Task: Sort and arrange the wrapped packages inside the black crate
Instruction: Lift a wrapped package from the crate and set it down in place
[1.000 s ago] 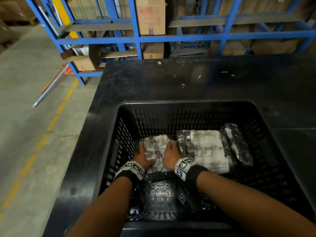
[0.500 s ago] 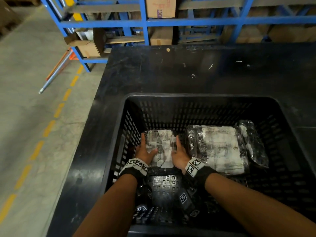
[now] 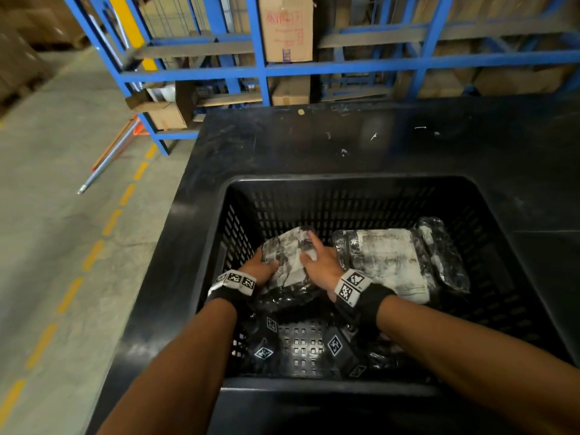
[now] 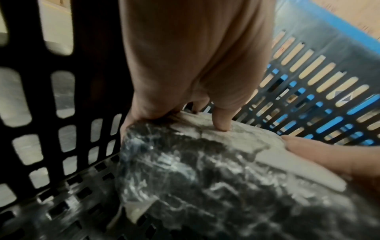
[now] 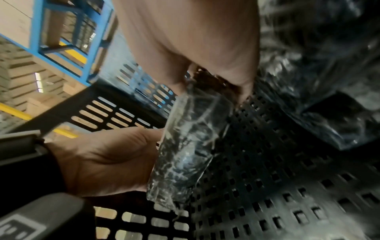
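Both hands hold one wrapped package, grey-white paper under crinkled clear film, at the left inside the black crate. It is tilted up off the crate floor. My left hand grips its left edge; in the left wrist view the thumb presses the top of the package. My right hand grips its right side, fingers spread over the top. In the right wrist view the package shows edge-on between the two hands. A larger wrapped package lies flat to the right, and a slim one leans beside it.
The crate sits on a black table. Its perforated floor is bare near me, and its left wall is close to my left hand. Blue racking with cardboard boxes stands behind. The concrete floor with yellow dashes lies left.
The package lay flat under both hands a second ago; now its far end is raised and turned left. My right hand has slid further over its top.
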